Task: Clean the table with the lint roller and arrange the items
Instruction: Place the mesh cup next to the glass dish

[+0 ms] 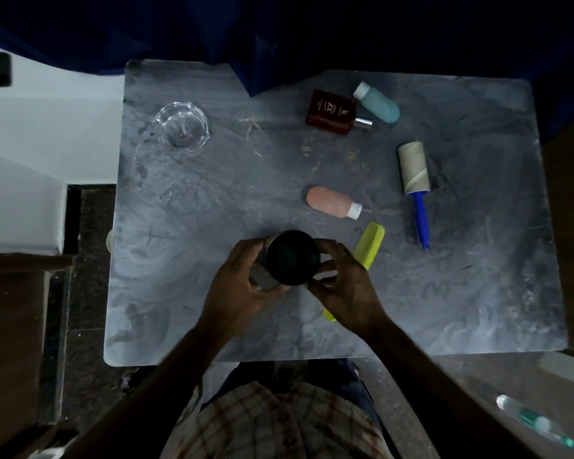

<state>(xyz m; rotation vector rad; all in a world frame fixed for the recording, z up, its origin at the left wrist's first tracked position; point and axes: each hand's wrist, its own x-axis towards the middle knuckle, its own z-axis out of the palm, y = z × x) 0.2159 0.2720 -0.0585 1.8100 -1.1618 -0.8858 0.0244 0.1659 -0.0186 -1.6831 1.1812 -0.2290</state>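
Together we are gripping the black jar; left hand curling around its side, right hand pinching its rim, covering the comb.

Lint roller flat at table's right, blue handle nearest; pink bottle, comb, perfume, teal bottle scattered.
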